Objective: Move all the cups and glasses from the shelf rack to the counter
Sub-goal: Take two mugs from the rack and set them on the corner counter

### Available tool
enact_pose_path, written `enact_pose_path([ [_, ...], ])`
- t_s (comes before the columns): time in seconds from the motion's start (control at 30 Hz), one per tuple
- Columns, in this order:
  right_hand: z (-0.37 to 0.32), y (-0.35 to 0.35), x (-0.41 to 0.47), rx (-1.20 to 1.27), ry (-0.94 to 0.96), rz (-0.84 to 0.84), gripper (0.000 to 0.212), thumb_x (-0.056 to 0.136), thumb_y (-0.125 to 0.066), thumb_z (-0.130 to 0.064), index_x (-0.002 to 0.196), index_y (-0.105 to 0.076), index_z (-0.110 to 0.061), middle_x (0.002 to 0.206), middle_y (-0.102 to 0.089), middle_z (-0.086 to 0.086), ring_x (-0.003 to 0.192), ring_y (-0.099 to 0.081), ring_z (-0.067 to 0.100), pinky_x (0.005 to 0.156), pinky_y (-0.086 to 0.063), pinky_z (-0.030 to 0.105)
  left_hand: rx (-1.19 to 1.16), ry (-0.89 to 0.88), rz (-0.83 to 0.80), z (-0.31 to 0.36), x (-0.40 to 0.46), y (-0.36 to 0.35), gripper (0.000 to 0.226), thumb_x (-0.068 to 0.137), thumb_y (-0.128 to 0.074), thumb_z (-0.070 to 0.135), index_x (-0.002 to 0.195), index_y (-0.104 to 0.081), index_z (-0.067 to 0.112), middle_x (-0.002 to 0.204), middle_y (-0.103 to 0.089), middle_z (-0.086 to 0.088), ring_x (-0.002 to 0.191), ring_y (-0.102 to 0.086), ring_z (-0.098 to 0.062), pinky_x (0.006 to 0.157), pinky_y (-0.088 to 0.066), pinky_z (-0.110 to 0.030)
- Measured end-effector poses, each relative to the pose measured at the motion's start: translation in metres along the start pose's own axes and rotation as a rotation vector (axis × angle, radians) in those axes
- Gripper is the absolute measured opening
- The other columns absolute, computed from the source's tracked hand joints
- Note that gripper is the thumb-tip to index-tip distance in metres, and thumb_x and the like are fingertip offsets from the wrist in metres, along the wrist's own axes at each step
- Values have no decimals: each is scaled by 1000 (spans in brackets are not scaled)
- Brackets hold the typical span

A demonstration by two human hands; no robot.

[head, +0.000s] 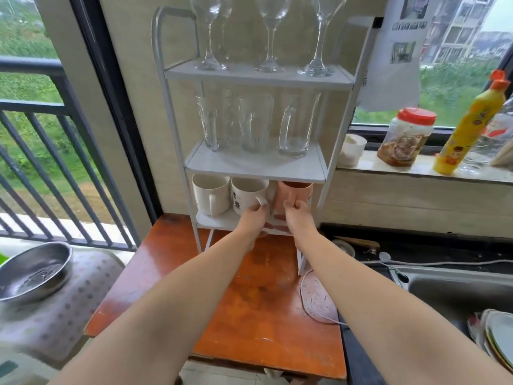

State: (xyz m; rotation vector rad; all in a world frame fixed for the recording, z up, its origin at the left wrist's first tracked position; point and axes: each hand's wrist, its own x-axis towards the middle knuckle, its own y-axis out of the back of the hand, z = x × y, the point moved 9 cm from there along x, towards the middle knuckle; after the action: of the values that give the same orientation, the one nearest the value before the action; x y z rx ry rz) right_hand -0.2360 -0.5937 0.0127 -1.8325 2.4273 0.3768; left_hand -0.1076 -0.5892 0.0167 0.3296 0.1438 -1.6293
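Three tiers of a white shelf rack [177,112] are standing at the back of an orange-brown wooden counter [249,315], and all three are carrying drinkware. Ordered by size, the rack is followed by a steel sink [458,287] lying to the right of the counter and a steel bowl [33,270] sitting well apart to the left on a dotted mat.

Top tier: three stemmed wine glasses [270,31] are standing upright in a row. Middle tier: two clear tumblers [213,120] and a clear glass mug [297,126] with a handle are standing side by side. Bottom tier: a plain white mug [209,197] is sitting at the left, a white mug with dark characters [245,197] is sitting in the middle, and a pink cup [293,194] is sitting at the right.

Both bare arms are reaching across the counter to the bottom tier. Left hand [251,220] is closing its fingers around the handle of the white mug with dark characters. Right hand [298,218] is gripping the lower front of the pink cup, fingers curled closed on it. Whether either cup is lifting clear of the shelf cannot be told.

On the window ledge to the right, a yellow squeeze bottle [469,129] and a red-lidded jar [408,134] are standing near each other.
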Motion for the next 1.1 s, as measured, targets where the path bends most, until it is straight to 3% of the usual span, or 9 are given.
enact_pose_path([
  [0.1,6,-3,9,106,-59,-3,37,101,-33,-42,117,-52,-15,110,-66,10,99,-66,27,92,-55,44,-149,56,-34,-4,8,-3,31,99,-33,32,91,-56,13,109,-69,-10,96,-67,-24,67,-49,-29],
  [0.27,10,-6,8,78,-29,34,43,102,-24,-44,123,-48,-16,113,-60,9,104,-61,29,95,-52,47,-111,29,17,-4,5,3,32,101,-29,30,111,-53,10,87,-54,-3,74,-49,-15,66,-48,-27],
  [0.43,6,-9,-7,92,16,1,43,103,-23,-37,130,-44,-11,120,-53,10,111,-56,31,93,-53,48,-43,-46,107,-11,-7,18,26,103,-25,31,100,-45,15,79,-44,1,68,-40,-12,59,-40,-24],
  [0.53,6,-7,-16,51,29,-3,44,102,-23,-42,117,-51,-12,108,-56,9,112,-55,33,99,-49,50,-54,-83,148,-14,-18,28,28,103,-27,30,99,-48,12,76,-43,1,64,-38,-12,58,-37,-24],
  [0.63,9,-7,-27,83,35,-29,42,101,-24,-44,110,-51,-13,89,-55,1,98,-57,24,99,-49,50,-65,-89,139,-21,-32,33,30,103,-28,30,103,-50,11,76,-42,0,65,-38,-14,59,-37,-24],
  [0.77,16,-10,-52,150,42,-59,39,102,-26,-41,98,-53,-14,77,-48,-4,68,-55,12,86,-58,39,-36,-107,159,-31,-56,44,43,102,-27,32,122,-50,1,76,-43,1,67,-38,-14,62,-37,-25],
  [0.87,18,-9,-76,158,55,-45,37,102,-26,-42,78,-47,-23,74,-46,-4,67,-52,12,75,-59,33,-26,-122,174,-37,-75,52,49,103,-25,33,122,-48,-5,73,-42,0,63,-39,-14,62,-36,-25],
  [0.97,17,1,-105,151,99,-5,43,103,-26,-38,70,-44,-16,67,-41,1,63,-47,13,65,-56,29,-27,-137,163,-42,-97,54,50,102,-26,33,124,-48,-7,74,-43,2,62,-39,-13,62,-37,-26],
  [1.1,26,17,-158,191,118,61,43,104,-27,-33,68,-43,-15,66,-40,2,60,-45,15,50,-49,19,-32,-151,92,-56,-141,48,36,102,-28,33,98,-55,10,74,-41,2,64,-38,-12,61,-38,-26],
])
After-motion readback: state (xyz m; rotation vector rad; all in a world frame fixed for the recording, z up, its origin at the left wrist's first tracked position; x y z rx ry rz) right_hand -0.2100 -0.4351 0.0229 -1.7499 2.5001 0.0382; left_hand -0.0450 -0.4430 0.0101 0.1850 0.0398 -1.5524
